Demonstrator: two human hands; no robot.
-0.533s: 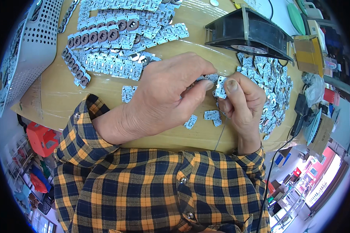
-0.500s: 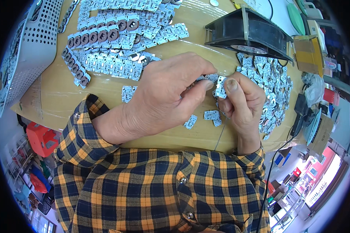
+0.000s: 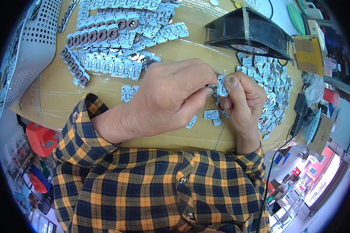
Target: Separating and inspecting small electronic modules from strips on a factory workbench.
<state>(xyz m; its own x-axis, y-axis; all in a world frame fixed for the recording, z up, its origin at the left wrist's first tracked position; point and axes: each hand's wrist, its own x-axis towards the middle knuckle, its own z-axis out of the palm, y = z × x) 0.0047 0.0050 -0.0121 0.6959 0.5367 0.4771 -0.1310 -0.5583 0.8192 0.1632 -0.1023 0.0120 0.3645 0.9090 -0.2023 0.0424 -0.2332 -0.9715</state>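
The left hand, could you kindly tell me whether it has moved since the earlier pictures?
Yes, slightly: the left hand has shifted toward the person's body, lower in the view, judged against the black housing, which stays put.

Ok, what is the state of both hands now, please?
Left hand: curled; whether it holds something cannot be told.
Right hand: closed, holding a small circuit board.

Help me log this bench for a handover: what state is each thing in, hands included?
Left hand: curled; whether it holds anything, unclear
Right hand: pinching a small board
Small board: held, partly covered
Board strips: joined, overlapping
Board heap: loose, separate pieces
White basket: open, loaded
Black housing: standing; whether powered, unclear
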